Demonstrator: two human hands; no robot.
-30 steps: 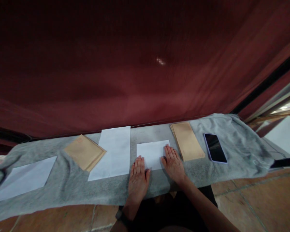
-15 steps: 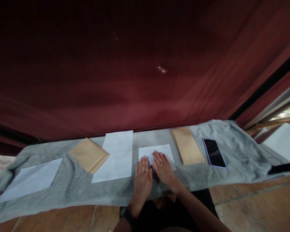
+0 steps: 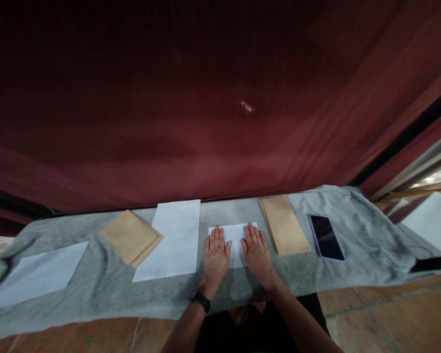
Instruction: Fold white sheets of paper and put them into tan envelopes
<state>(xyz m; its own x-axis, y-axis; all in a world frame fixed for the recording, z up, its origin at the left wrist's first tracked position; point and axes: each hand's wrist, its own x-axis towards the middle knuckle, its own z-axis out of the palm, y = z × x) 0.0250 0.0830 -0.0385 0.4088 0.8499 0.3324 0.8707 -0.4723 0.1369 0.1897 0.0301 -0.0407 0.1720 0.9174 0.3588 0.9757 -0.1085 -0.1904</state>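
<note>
My left hand lies flat, fingers stretched out, on the left part of a small white paper. On the right part of the same paper rests my right hand, also flat with its fingers extended. A strip of the paper shows between the hands. Neither hand grips anything. To the left is a larger white sheet, partly covered at its left side by a stack of brown envelopes. Another stack of long brown envelopes lies just right of my right hand.
A grey cloth covers the narrow table. A phone lies at the right, and another white sheet at the far left. A dark red panel rises behind the table's back edge. Tiled floor shows in front.
My hands have moved apart, the right one to the right and the left one slightly up, uncovering the middle of the small paper. The view has shifted slightly.
</note>
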